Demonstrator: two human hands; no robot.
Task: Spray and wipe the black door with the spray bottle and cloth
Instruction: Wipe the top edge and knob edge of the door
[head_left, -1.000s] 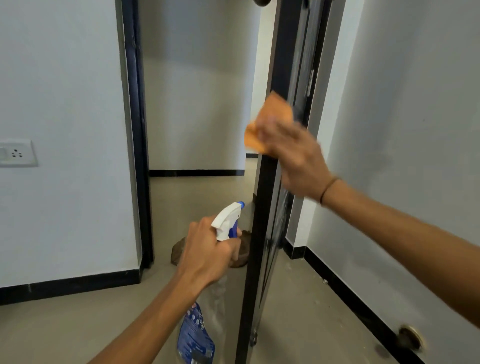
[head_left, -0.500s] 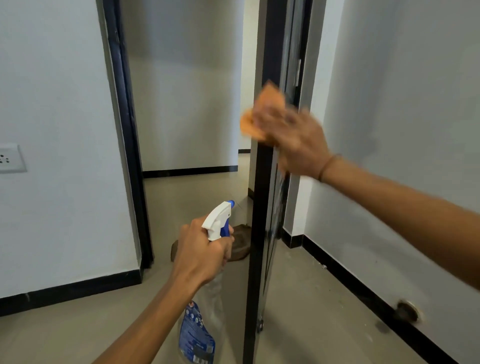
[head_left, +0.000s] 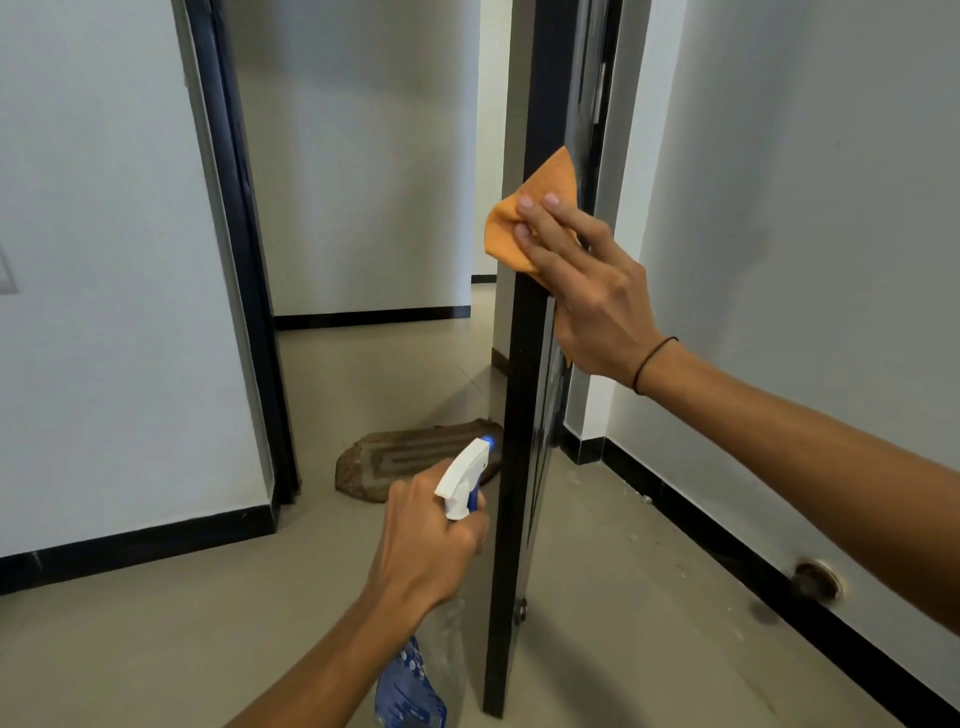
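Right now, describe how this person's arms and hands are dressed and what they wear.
Both forearms are bare, with no sleeve in view. Neither the left hand nor the right hand wears a glove. The right wrist carries a thin black band, a plain cord loop. No ring, watch or other marking shows on either hand, and the left wrist is bare.

Bare forearms, black wristband (head_left: 655, 364) on right wrist
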